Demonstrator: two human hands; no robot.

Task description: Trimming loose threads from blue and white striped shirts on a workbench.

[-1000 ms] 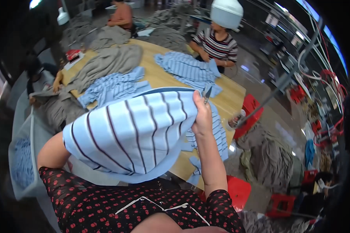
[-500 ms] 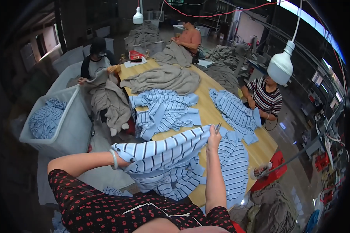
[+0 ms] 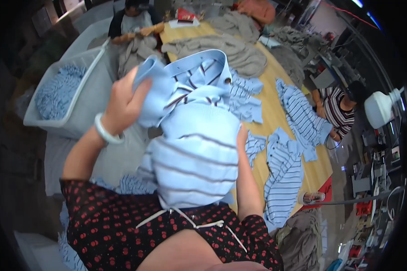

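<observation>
A light-blue knit shirt (image 3: 194, 144) with dark stripes hangs bunched up in front of my chest, its collar band (image 3: 199, 61) standing in a loop at the top. My left hand (image 3: 125, 99), wearing a pale bangle, is closed around a plain blue edge of it, slightly blurred. My right hand (image 3: 242, 137) is at the shirt's right side, mostly behind the fabric; only its edge shows. Whether the pointed snips seen earlier are still in that hand is hidden. To its right, another striped shirt (image 3: 282, 176) lies on the wooden table (image 3: 319, 176).
A white bin (image 3: 83, 110) of striped garments stands at the left. Grey garments (image 3: 217, 47) cover part of the table's far end. Three co-workers sit around it, one in a striped top (image 3: 341, 110) at the right. A clear cup (image 3: 313, 197) lies near the table's right corner.
The shirt has been raised and turned so its collar faces up. My left hand came out from under the cloth and moved up. The snips in my right hand have gone out of sight.
</observation>
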